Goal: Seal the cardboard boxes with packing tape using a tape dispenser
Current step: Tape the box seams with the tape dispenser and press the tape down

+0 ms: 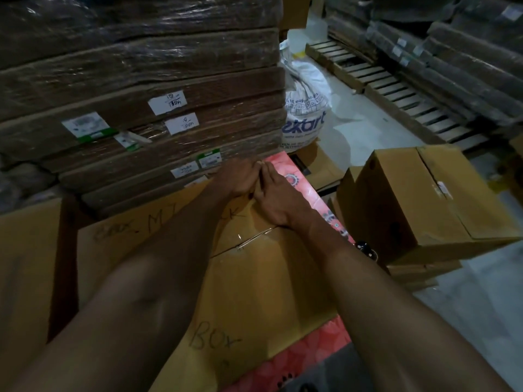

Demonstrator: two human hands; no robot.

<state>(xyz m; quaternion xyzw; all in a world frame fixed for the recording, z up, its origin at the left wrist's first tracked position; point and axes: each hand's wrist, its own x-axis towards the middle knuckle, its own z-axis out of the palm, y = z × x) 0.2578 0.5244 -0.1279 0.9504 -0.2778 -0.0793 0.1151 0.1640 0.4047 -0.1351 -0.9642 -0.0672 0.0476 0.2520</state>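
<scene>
Toward the far edge of the pink sheet [294, 360], your left hand [237, 180] and right hand [278, 200] press side by side on the lettered box [254, 281]. The right hand's fingers lie flat, but the left's are hidden over the rim, so its grip I cannot tell. Glossy tape [240, 236] seems to cover the seam, so this box looks nearly sealed; of two boxes counted, the second box [424, 199] on the right may remain, and no dispenser shows.

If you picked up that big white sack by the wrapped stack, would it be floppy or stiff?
Probably floppy: the white sack looks crumpled and sags beside the wrapped stack. It bulges, so it may be fairly full and heavy. Slumped like that, it seems unlikely to roll.
</scene>
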